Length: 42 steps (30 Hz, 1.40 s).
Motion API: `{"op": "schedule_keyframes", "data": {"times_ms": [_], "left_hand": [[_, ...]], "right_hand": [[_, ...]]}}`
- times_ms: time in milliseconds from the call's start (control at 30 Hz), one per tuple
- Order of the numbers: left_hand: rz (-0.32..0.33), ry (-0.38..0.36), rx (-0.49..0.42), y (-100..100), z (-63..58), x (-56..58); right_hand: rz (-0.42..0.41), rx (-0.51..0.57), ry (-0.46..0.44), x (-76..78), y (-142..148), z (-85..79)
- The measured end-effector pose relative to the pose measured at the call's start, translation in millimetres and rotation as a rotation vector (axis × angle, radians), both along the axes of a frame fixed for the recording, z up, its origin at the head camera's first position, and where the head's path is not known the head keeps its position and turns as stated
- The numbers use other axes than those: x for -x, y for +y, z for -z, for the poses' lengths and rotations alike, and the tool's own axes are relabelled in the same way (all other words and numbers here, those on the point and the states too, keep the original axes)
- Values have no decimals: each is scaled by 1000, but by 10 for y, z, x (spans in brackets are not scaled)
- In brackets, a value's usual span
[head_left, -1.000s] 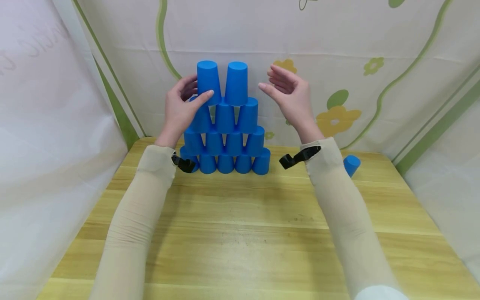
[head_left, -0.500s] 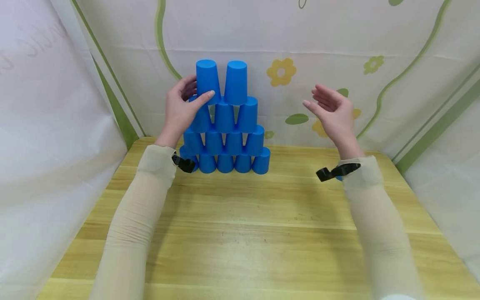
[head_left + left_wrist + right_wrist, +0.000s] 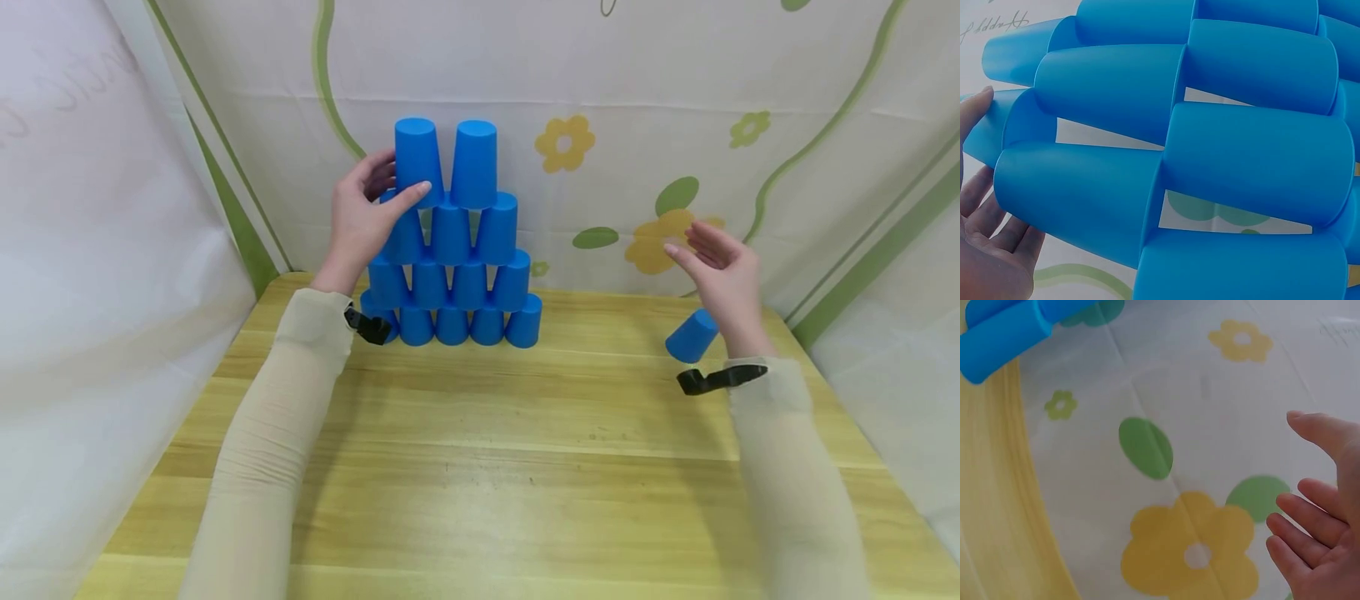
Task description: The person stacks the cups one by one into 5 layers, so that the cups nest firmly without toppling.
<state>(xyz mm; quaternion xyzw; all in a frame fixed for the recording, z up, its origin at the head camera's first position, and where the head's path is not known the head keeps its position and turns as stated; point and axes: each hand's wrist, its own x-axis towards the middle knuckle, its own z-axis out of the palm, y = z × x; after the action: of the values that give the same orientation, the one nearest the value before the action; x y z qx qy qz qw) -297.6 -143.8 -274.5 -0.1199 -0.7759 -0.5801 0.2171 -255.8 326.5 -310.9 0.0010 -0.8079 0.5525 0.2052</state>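
Blue plastic cups stand base up in a stacked pyramid, with two cups side by side in the top row. My left hand (image 3: 363, 208) holds the top row's left cup (image 3: 417, 162), thumb across its front and fingers behind its left side. The right cup (image 3: 474, 164) of that row stands beside it, untouched. In the left wrist view, the held cup (image 3: 988, 128) shows between thumb and fingers. My right hand (image 3: 723, 279) is off to the right with nothing in it, thumb and fingers apart. It hovers above and behind a lone blue cup (image 3: 690, 337) on the table.
Lower rows of the pyramid (image 3: 450, 287) widen down to the wooden table (image 3: 480, 467), near its back edge. A white curtain (image 3: 645, 67) with printed flowers hangs close behind. Another white curtain (image 3: 97, 292) borders the left side.
My right hand has moved away from the pyramid, to the right and down, towards the lone cup. My left hand has stayed on the top left cup.
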Motion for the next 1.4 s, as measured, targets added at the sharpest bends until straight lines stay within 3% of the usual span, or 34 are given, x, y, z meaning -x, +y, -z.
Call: {"op": "schedule_keyframes", "data": {"times_ms": [500, 867, 1167, 1400], "left_hand": [[0, -1, 10, -20, 13, -70], [19, -9, 7, -15, 7, -50], [16, -14, 19, -10, 9, -43], [12, -19, 27, -20, 13, -36]], "right_hand": [[139, -123, -255, -258, 605, 497], [68, -196, -349, -449, 790, 885], [9, -208, -356, -383, 832, 1209], [52, -193, -359, -344, 804, 1363]]}}
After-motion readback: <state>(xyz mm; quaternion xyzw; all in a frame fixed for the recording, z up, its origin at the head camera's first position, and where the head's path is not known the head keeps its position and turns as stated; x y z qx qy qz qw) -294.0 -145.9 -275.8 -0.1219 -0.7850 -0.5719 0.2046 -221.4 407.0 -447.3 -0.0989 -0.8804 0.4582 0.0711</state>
